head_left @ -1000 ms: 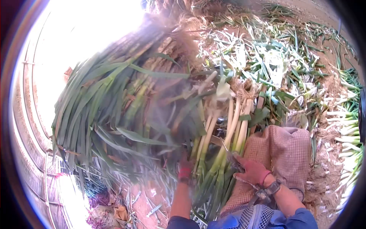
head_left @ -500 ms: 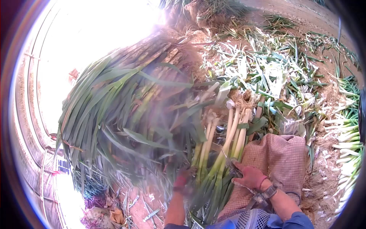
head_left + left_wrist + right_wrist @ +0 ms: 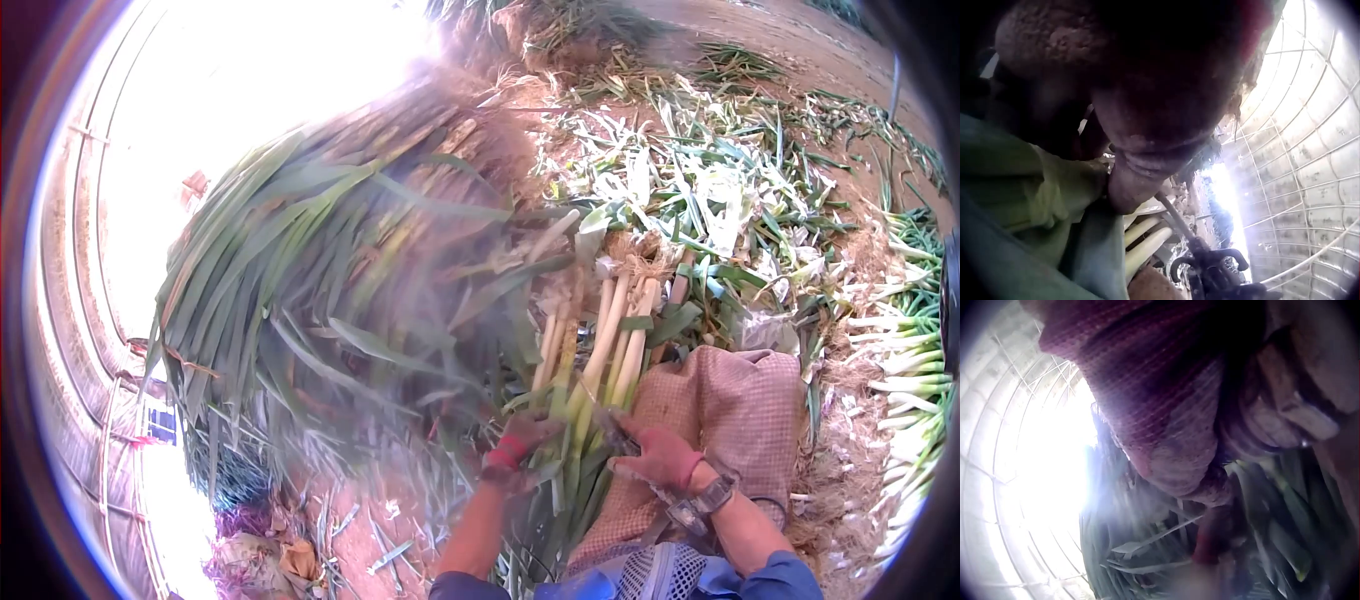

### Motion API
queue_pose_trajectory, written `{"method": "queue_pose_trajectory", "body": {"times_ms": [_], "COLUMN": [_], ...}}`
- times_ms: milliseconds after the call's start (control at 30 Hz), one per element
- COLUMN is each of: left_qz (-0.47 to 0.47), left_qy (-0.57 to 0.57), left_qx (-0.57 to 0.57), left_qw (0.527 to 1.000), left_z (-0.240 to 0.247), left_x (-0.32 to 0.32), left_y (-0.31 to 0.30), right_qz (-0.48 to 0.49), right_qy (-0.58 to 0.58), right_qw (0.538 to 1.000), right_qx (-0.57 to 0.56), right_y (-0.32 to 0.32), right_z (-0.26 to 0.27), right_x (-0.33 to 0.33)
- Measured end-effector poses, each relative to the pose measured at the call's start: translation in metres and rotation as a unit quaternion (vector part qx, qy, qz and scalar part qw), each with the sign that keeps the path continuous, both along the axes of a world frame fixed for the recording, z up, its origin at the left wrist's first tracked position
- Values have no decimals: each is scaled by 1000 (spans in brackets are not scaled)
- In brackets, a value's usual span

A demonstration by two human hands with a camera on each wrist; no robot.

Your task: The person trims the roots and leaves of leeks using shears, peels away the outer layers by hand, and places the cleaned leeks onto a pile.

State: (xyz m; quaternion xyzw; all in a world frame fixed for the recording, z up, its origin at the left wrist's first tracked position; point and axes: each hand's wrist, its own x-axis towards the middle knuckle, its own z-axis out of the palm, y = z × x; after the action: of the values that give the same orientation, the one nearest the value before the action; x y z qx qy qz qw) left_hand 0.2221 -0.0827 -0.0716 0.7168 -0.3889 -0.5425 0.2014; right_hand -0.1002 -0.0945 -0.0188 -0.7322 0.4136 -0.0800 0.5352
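Note:
A bundle of leeks [image 3: 600, 350] with white stalks and rooty ends lies along my lap, roots pointing away. My left hand [image 3: 515, 445], in a red glove, grips the green part of the bundle. My right hand [image 3: 655, 455], also in a red glove, holds metal shears [image 3: 605, 415] against the stalks on the right side. In the left wrist view the glove [image 3: 1147, 125] fills the top, with pale stalks [image 3: 1147, 240] and the black-handled shears [image 3: 1210, 269] below. In the right wrist view the glove [image 3: 1166, 425] sits over blurred green leaves [image 3: 1285, 537].
A big heap of untrimmed leeks [image 3: 330, 260] fills the left and middle. Cut leaves and trimmings [image 3: 700, 180] litter the soil beyond. Cleaned leeks [image 3: 910, 340] lie in a row at the right. A checked cloth [image 3: 740, 400] covers my knee. A plastic tunnel wall [image 3: 90, 300] curves at left.
My left hand has moved up and right out of the leaves and now grips the bundle close to the shears. The right hand has stayed in place.

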Motion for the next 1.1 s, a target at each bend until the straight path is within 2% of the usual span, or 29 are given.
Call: {"method": "queue_pose_trajectory", "body": {"times_ms": [67,100,133,167,233,267,333,367,467,500,600,733,933,1100], "left_qz": [-71,-67,-97,-130,-94,-87,-82,-80,-74,-71,-60,-57,-55,-66], "left_qy": [-75,-73,-117,-158,-237,-233,-222,-226,-241,-255,-274,-260,-264,-276], "left_qx": [-62,-58,-56,-46,-26,-27,-13,-27,-35,-34,-28,-29,-28,-26], "left_qw": [993,993,987,978,967,968,971,970,967,964,959,963,963,959], "left_z": [7,-1,-13,-23,-11,-6,-1,0,16,22,28,34,31,22], "left_x": [-4,1,6,8,-2,-5,-9,-11,-19,-21,-25,-28,-30,-29], "left_y": [-1,-7,-14,-11,-12,-16,-12,-12,-10,-13,-13,-13,-13,-10], "right_qz": [31,-2,-35,-31,-29,-30,32,42,5,18,75,16,-1,-36], "right_qy": [13,-52,-114,-106,-81,-73,-77,-42,-6,-44,-51,13,7,80], "right_qw": [999,999,993,993,996,997,996,998,999,999,996,998,999,996], "right_qx": [-19,-8,10,29,2,21,-18,1,50,12,21,65,43,11], "right_y": [0,-2,2,2,-10,-7,2,1,-4,0,14,1,-21,-74], "right_z": [0,-3,-4,-1,7,7,10,20,19,8,13,22,20,24], "right_x": [4,7,7,5,4,3,2,3,6,5,8,19,27,46]}}
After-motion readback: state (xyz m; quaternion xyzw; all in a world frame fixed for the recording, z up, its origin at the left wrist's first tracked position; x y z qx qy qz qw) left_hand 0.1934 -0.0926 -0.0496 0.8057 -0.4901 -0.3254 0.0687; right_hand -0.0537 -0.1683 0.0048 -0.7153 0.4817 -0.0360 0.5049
